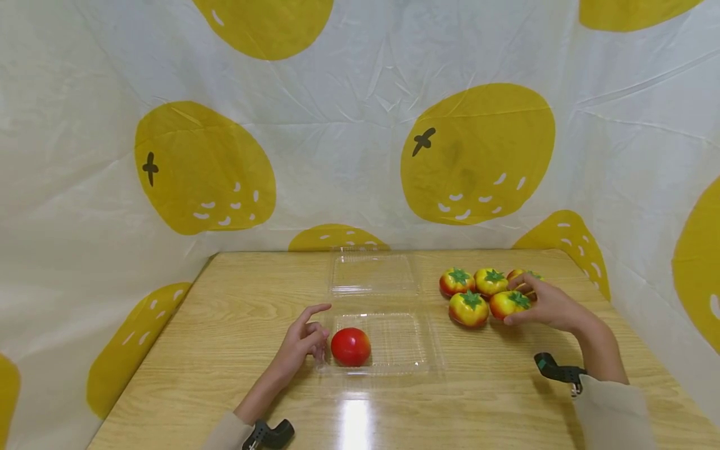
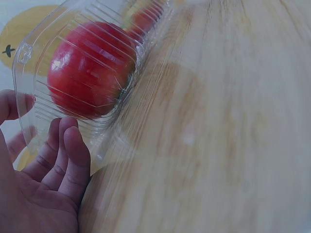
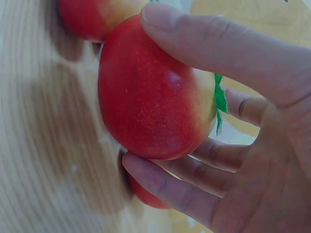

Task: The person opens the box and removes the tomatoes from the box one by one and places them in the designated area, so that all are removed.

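A shiny red-and-yellow fruit with a green leafy top (image 1: 502,306), like a toy persimmon or tomato, is between the thumb and fingers of my right hand (image 1: 548,303). The right wrist view shows the thumb on one side of that fruit (image 3: 150,92) and fingertips on the other, the leaves towards the palm. My left hand (image 1: 304,340) rests against the left edge of a clear plastic clamshell box (image 1: 394,370), fingers loosely bent and the index finger stretched out. Inside the box's front left corner sits one red fruit (image 1: 351,347), no leaves showing.
Several matching fruits, including a near one (image 1: 469,309), cluster on the wooden table (image 1: 253,281) right of the box. The box's lid (image 1: 371,275) lies folded back. A white curtain (image 1: 337,156) with yellow fruit prints hangs behind the table and at both sides.
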Motion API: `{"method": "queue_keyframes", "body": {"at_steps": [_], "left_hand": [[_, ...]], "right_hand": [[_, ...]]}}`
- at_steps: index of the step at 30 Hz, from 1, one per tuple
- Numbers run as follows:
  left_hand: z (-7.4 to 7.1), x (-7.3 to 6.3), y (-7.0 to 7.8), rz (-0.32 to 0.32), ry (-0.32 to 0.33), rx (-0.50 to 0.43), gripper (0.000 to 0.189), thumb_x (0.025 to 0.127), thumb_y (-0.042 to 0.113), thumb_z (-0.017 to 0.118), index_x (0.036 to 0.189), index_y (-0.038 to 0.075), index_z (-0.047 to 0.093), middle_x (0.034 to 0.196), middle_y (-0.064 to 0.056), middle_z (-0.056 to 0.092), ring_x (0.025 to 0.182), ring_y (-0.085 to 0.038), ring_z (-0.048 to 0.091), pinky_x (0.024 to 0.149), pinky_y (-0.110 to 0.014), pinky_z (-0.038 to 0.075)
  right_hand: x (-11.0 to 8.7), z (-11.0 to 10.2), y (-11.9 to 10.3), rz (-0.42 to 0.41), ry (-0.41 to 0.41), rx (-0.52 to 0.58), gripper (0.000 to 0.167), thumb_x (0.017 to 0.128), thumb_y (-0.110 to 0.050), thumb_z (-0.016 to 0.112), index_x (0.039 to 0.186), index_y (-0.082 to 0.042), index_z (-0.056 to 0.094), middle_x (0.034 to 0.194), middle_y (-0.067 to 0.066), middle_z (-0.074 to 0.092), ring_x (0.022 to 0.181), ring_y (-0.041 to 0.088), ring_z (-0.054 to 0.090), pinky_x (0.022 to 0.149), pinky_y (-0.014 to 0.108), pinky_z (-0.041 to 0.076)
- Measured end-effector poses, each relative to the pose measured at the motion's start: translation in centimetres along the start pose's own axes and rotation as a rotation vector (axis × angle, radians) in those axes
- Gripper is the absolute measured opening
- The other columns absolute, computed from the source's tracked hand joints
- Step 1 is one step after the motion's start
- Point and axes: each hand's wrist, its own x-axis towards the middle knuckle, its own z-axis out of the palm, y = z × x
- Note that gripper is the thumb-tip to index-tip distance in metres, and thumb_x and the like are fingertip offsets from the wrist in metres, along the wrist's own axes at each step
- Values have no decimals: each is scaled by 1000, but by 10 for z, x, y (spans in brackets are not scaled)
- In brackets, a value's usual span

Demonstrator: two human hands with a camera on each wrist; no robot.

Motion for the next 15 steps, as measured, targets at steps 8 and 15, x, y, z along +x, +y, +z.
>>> {"method": "queue_keyframes", "body": {"at_steps": [8,15], "left_hand": [[0,0,0,4,-2,8,54,104,4,52,155,1,37,76,0,59,58,-7,59,54,-25,57],[0,0,1,2,-1,6,54,104,5,52,155,1,37,77,0,60,58,-7,59,54,-25,57]], "right_hand": [[2,5,8,12,-14,18,67,81,-32,88,127,-1,48,133,39,55,120,54,56,92,59,53],[4,6,10,13,-10,12,67,82,-32,87,127,-1,48,133,39,55,121,54,56,93,59,53]]}}
